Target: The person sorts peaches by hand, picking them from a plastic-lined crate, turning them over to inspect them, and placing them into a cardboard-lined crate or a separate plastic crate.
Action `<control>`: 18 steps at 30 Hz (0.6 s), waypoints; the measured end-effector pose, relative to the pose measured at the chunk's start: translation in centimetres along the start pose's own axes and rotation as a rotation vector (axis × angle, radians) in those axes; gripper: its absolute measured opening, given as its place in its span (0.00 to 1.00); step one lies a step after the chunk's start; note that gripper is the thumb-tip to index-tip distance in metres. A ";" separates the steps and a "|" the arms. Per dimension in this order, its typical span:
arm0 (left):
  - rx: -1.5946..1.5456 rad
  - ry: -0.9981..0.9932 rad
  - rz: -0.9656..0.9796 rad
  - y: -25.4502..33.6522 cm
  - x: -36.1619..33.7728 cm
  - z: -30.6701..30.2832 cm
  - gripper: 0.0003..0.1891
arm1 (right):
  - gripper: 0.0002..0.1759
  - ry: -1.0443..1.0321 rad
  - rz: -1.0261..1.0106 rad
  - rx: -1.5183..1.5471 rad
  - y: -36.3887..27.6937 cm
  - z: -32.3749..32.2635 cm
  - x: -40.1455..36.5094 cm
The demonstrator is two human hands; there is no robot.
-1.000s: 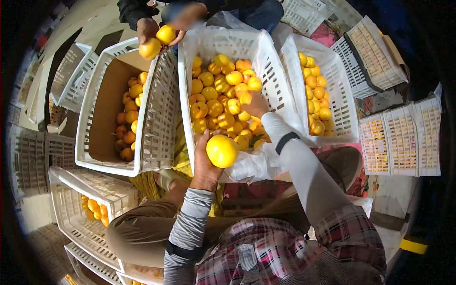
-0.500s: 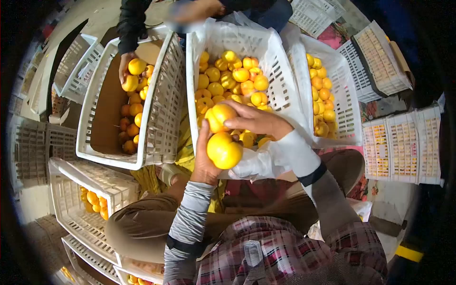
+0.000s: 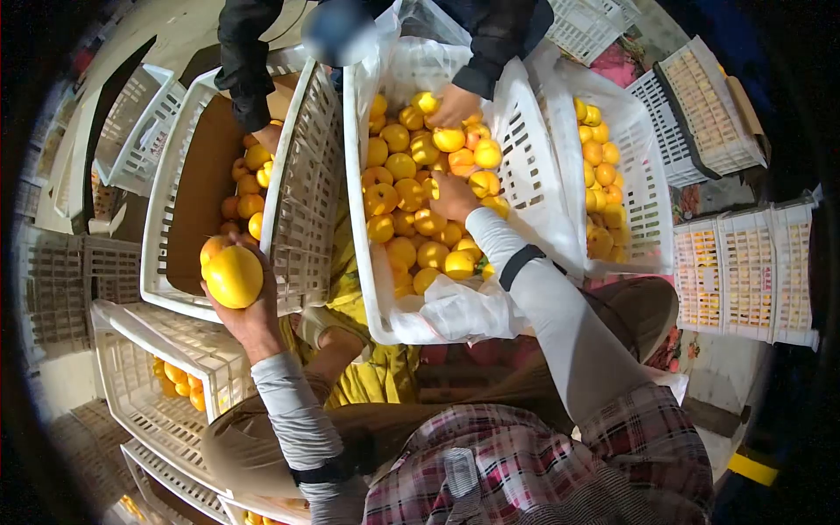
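The left hand [image 3: 252, 318] is cupping a big yellow fruit [image 3: 233, 276] with a second fruit [image 3: 212, 248] tucked behind it, right at the near rim of the cardboard-lined crate [image 3: 302, 188], and its grip is wrapping snugly round both. The right hand [image 3: 453, 197] is dipping into the fruit pile [image 3: 411, 229] in the middle crate [image 3: 525, 166], and I cannot tell whether its grip is closing on one. These are looking round, smooth, fairly light and easy to bruise, so cradling the widest part in the palm is suiting them better than fingertip pinching.
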State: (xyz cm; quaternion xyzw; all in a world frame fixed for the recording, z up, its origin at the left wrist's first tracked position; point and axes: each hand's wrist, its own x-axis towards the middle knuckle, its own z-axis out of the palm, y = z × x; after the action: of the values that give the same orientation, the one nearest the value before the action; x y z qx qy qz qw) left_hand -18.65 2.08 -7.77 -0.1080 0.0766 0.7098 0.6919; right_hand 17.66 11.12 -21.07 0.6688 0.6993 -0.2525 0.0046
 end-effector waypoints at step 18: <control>0.464 0.188 -0.432 -13.9 -3.9 2.5 0.25 | 0.31 -0.156 -0.028 0.955 -6.0 -9.9 -4.2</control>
State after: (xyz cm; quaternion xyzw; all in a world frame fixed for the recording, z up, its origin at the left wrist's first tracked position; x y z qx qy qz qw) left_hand -4.80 -0.61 -3.77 -0.0263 0.2751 0.4972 0.8224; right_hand 15.71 10.85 -8.92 0.5658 0.5114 -0.5948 -0.2541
